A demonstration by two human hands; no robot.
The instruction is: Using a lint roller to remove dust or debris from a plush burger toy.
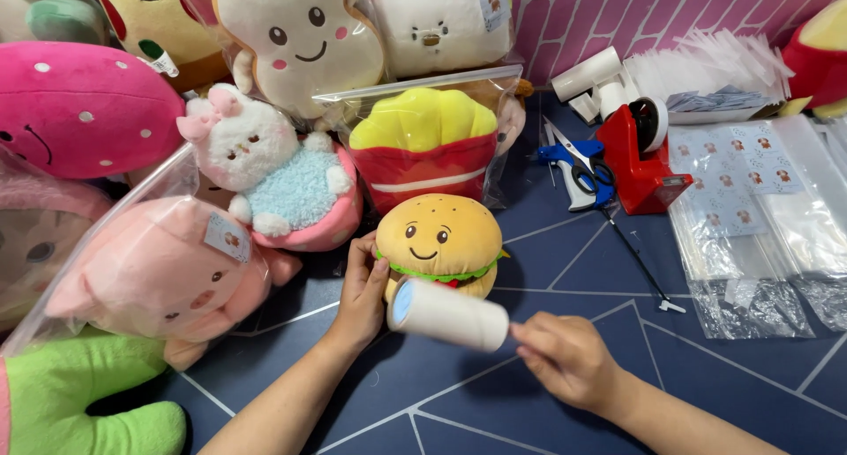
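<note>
My left hand (360, 292) grips the left side of a hamburger plush (439, 239) with a smiling face, holding it upright on the dark blue floor mat (547, 393). My right hand (565, 358) holds the handle of a white lint roller (448, 314), whose roll lies against the plush's lower front. Both forearms reach in from the bottom edge.
Behind stand a french-fries plush in a clear bag (423, 146), a white bunny plush (269, 168), a bagged pink pig plush (168, 274) and other plush toys. To the right are blue scissors (578, 172), a red tape dispenser (640, 159) and stacks of clear bags (750, 234).
</note>
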